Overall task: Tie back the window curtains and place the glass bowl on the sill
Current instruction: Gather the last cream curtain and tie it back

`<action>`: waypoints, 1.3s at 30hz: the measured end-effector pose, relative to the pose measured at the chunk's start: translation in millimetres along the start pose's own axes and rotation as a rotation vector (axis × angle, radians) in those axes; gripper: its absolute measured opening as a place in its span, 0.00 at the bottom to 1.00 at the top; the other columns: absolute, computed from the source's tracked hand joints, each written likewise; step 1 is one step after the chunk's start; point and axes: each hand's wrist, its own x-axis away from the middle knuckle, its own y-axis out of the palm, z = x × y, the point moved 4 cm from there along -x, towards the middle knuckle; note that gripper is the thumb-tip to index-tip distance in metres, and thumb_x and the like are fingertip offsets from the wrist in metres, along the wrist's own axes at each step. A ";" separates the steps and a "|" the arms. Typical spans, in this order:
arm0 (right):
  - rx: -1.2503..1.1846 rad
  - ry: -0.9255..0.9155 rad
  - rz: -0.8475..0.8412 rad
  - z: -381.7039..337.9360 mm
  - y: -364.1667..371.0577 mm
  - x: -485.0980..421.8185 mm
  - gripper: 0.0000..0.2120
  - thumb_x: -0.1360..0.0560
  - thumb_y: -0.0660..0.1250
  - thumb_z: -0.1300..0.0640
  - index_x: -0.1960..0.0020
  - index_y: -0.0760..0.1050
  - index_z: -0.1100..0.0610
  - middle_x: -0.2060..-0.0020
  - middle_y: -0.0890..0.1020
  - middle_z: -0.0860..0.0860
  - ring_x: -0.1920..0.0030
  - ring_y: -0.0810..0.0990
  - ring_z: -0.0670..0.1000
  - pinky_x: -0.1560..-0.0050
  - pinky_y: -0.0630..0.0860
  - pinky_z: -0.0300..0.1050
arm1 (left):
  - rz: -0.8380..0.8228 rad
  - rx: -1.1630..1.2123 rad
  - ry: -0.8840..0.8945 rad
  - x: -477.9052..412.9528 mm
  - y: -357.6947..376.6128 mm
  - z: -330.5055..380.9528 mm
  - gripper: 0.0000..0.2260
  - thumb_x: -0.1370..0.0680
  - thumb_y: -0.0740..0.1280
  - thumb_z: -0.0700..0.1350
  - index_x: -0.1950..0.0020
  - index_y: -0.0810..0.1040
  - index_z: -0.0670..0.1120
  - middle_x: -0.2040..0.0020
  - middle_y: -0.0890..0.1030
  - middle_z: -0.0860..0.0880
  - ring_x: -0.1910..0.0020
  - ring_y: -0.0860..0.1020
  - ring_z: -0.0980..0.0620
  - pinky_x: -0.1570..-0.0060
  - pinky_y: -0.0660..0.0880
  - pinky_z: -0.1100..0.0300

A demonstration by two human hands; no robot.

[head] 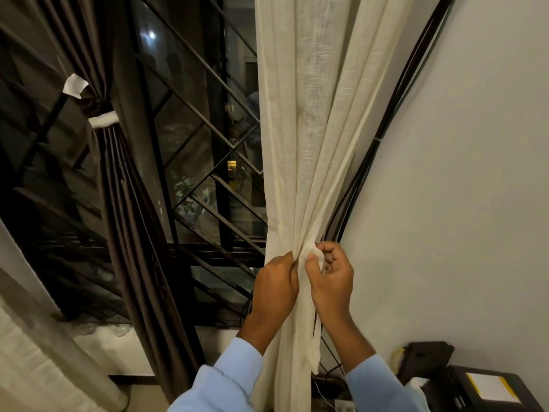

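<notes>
A cream linen curtain hangs right of the window, gathered into a bunch low down. My left hand grips the bunch from the left. My right hand pinches a cream fabric tie strip against the bunch, and the strip's loose end hangs down below my wrist. On the left, a dark brown curtain is gathered and bound with a white tie. A glass bowl shows faintly on the white sill behind the brown curtain.
Dark window glass behind a black diagonal metal grille. Black cables run along the white wall at right. A black printer or box sits at the lower right. A pale sheer curtain hangs at the lower left.
</notes>
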 end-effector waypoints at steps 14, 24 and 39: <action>-0.010 0.196 -0.301 4.4 -12.8 -23.8 0.06 0.24 0.67 0.65 0.53 0.76 0.55 0.66 0.83 0.45 0.65 0.81 0.43 0.62 0.77 0.36 | -0.153 0.537 -0.134 -5.6 -11.6 4.8 0.18 0.26 0.69 0.44 0.36 0.74 0.48 0.46 0.82 0.53 0.49 0.80 0.58 0.49 0.77 0.65; -0.013 0.221 -0.502 0.8 -14.4 -42.6 0.14 0.27 0.72 0.67 0.43 0.77 0.58 0.50 0.83 0.57 0.56 0.85 0.52 0.54 0.81 0.41 | -0.130 0.219 -0.009 -13.9 -21.1 5.4 0.06 0.21 0.62 0.38 0.47 0.76 0.39 0.67 0.69 0.61 0.71 0.72 0.57 0.66 0.68 0.75; 0.643 0.204 -1.077 26.1 -37.2 -115.5 0.09 0.28 0.76 0.57 0.48 0.85 0.58 0.61 0.84 0.44 0.65 0.77 0.38 0.60 0.72 0.34 | -0.142 0.238 -0.055 -21.3 -24.4 -1.1 0.23 0.22 0.60 0.34 0.27 0.64 0.41 0.62 0.74 0.50 0.63 0.75 0.55 0.55 0.75 0.68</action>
